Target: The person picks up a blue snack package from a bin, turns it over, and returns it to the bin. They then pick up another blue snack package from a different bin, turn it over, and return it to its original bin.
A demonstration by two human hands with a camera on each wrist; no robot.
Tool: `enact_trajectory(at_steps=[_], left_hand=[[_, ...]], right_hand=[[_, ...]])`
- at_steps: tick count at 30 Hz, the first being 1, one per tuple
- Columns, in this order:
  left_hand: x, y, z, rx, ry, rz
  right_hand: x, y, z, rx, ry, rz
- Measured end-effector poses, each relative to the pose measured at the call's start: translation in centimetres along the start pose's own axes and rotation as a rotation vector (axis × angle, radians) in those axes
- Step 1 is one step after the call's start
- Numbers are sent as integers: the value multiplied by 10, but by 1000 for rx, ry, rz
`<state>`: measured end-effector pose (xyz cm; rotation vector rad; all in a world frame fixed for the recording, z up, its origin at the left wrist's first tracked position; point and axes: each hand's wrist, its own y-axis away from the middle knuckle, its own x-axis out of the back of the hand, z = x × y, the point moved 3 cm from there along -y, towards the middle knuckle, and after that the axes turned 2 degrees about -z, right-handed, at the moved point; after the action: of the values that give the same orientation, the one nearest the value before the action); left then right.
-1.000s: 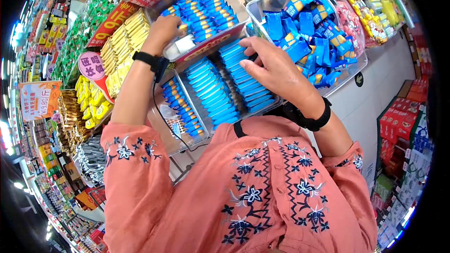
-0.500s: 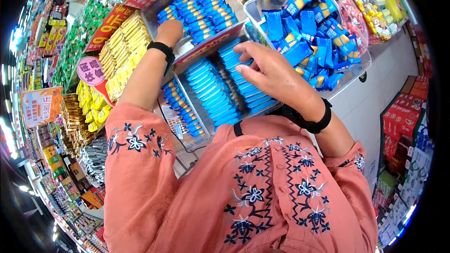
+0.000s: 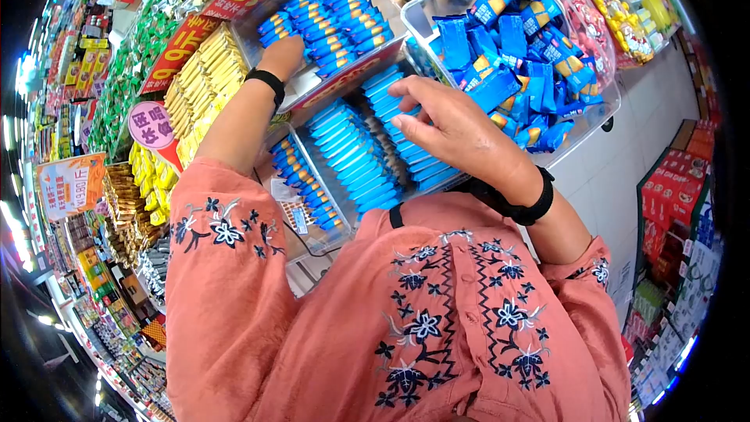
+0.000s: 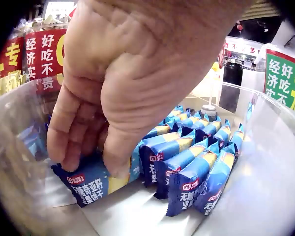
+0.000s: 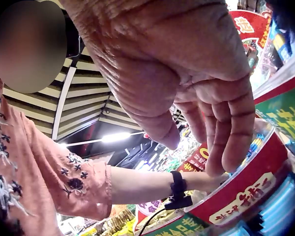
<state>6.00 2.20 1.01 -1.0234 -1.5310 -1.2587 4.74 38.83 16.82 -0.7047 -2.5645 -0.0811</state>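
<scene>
In the head view my left hand point(image 3: 281, 58) reaches into the front left corner of a clear plastic bin point(image 3: 384, 56) filled with rows of small blue biscuit packets point(image 3: 331, 22). The left wrist view shows its thumb and fingers pinching one blue and yellow biscuit packet point(image 4: 96, 186), which lies crosswise near the white bin floor, beside the standing row. My right hand point(image 3: 461, 121) hovers over light blue packets point(image 3: 394, 113) in the nearer bin, fingers loosely bent and holding nothing. In the right wrist view its palm point(image 5: 162, 64) and slack fingers show.
To the right stands a clear tub point(image 3: 608, 113) heaped with loose blue packets. Yellow-wrapped snacks point(image 3: 205, 70) lie to the left, below red price signs point(image 3: 183, 55). A smaller compartment of dark blue packets point(image 3: 305, 180) is near my body. A cable hangs from my left wrist.
My left hand has turned and moved down into the bin's front left corner, its fingers now lower among the packets. The right hand stays nearly in place.
</scene>
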Motion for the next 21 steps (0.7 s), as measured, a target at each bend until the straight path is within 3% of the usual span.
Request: enact_trajectory(at_steps=[6,8,12,16,17,19,21], left_hand=[[4,2,6,-62,-57,0],[-3,-6,5,-53,-95,-97],[10,-9,5,-34,-77,-156],[44,-8,3,-4,26,-302],[48,-9,-4,-12,118,-156],[103,11,16,107,360,-78],[144,32,39,71,489,70]], right_hand=[[-1,4,2,15,35,-7],[-1,7,4,28,43,-6],[24,16,-3,8,66,44],[72,27,8,-142,69,181],[82,29,22,-118,140,238],[102,34,32,-104,283,295],[110,37,51,-248,307,238]])
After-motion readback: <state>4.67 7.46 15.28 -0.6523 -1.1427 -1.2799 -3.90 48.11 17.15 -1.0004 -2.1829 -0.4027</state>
